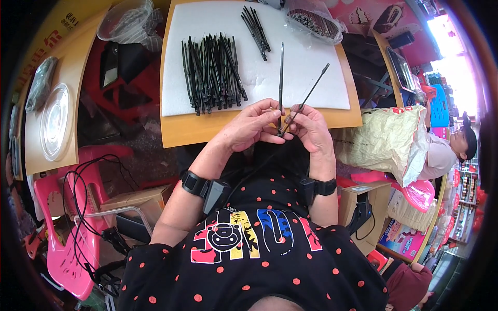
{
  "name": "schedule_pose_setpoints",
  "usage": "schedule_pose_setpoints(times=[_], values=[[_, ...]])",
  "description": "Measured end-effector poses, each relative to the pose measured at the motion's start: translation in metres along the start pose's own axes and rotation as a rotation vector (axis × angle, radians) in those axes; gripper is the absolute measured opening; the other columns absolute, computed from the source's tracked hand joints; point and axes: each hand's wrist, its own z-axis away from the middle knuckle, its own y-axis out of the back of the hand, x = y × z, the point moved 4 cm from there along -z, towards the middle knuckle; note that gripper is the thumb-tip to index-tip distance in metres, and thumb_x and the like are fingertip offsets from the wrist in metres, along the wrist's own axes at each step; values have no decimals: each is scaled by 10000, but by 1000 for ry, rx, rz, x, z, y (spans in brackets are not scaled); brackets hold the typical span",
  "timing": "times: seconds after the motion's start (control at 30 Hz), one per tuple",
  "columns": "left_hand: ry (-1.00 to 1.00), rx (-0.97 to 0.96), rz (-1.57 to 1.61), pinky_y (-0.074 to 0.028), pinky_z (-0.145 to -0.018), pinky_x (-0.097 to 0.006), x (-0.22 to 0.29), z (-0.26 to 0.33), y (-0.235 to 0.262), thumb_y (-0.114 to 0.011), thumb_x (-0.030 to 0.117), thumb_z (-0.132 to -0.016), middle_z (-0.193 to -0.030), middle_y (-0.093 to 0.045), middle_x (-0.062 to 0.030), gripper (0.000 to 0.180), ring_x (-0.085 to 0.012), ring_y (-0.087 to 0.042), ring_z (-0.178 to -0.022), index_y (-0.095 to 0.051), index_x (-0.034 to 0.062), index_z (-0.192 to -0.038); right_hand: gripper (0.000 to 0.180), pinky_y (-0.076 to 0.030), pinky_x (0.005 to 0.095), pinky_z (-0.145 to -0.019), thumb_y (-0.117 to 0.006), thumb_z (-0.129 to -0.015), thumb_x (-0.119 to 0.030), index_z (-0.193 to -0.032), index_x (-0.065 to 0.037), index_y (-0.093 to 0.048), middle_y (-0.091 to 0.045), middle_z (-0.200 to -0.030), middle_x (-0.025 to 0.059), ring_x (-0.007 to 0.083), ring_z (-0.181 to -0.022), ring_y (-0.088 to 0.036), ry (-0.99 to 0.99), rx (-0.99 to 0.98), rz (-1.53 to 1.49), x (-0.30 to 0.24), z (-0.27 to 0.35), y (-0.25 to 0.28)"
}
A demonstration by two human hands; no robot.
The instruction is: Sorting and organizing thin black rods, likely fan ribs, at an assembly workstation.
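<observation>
Between the fingers of my left hand (255, 124) is a thin black rod (281, 72), standing nearly upright with a pointed tip. My right hand (313, 128) pinches a second slim black rod (313, 90), which leans to the right and ends in a small knob. Both rods' lower ends meet between my fingertips; whether they are joined there I cannot tell. Beyond my hands, a white foam sheet (290, 85) covers most of the table. On it lie a large pile of similar black rods (212, 72) at left and a smaller bundle (255, 32) farther back.
A clear plastic bag of small dark parts (314, 23) rests at the sheet's far right. The wooden table's edge (207, 129) is just before me. To the right stands a large pale woven sack (384, 137), with another person beyond it. A pink chair (75, 249) is at lower left.
</observation>
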Motion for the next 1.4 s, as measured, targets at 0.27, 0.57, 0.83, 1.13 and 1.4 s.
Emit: schedule_pose_setpoints(times=[0.27, 0.57, 0.83, 1.13, 1.4], values=[[10, 2, -1, -597, -710, -302, 2, 1, -2, -460, 208, -970, -988, -601, -122, 220, -282, -665, -889, -454, 28, -1097, 97, -508, 204, -606, -609, -850, -53, -945, -38, -600, -633, -803, 34, 86, -648, -583, -5, -14, -26, -1, 0, -1], [20, -24, -36, -595, -716, -306, 0, 1, -2, -452, 207, -973, -993, -603, -127, 217, -285, -662, -898, -454, 30, -1099, 87, -484, 193, -599, -609, -846, -48, -927, -34, -580, -627, -800, 58, 96, -671, -590, -18, 37, -4, 0, 0, -1], [-17, 72, 19, -580, -736, -280, -2, -2, 3, -545, 183, -932, -825, -522, -30, 196, -224, -661, -874, -478, 28, -1034, 87, -486, 199, -615, -616, -833, -16, -916, -18, -589, -652, -796, 77, 99, -673, -603, 212, 146, 70, -12, 4, -1], [-45, 85, -254, -564, -756, -273, -5, -2, 5, -577, 120, -900, -876, -516, -31, 137, -191, -655, -853, -514, 19, -969, 147, -472, 211, -655, -601, -870, -54, -995, 21, -613, -657, -819, 65, 84, -713, -595, 333, 138, 248, -26, 16, -26], [-10, 92, -214, -566, -741, -267, -6, -1, 6, -561, 123, -904, -825, -482, -9, 125, -186, -652, -832, -495, 34, -962, 168, -471, 204, -627, -581, -889, -84, -1025, 13, -597, -663, -816, 74, 86, -683, -597, 333, 154, 376, -28, 18, -27]])
